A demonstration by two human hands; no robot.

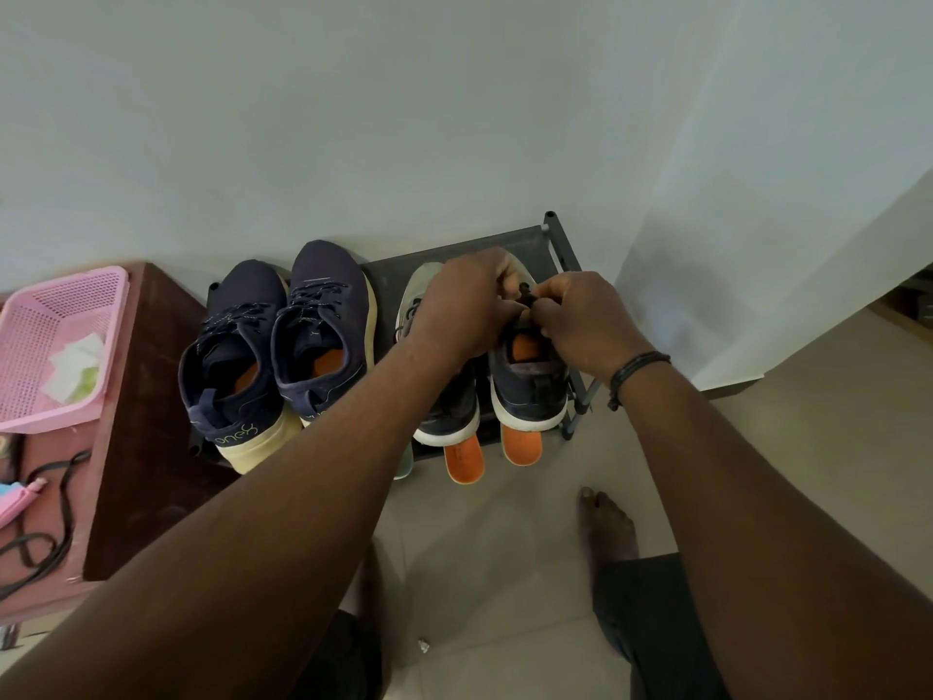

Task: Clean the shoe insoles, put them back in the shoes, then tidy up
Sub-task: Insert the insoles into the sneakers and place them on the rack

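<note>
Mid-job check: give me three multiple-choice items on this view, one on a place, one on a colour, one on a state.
1. Where is the pink basket? A on the brown table; B on the floor; C on the shoe rack.
2. What colour are the insoles inside the shoes? A white; B orange; C green.
3. What are both hands doing? A resting open; B pinching the lace; C lifting the basket.

A: the basket sits on the brown table.
B: orange shows in every shoe opening.
B: the left hand and right hand pinch the lace of the grey shoe.
</note>
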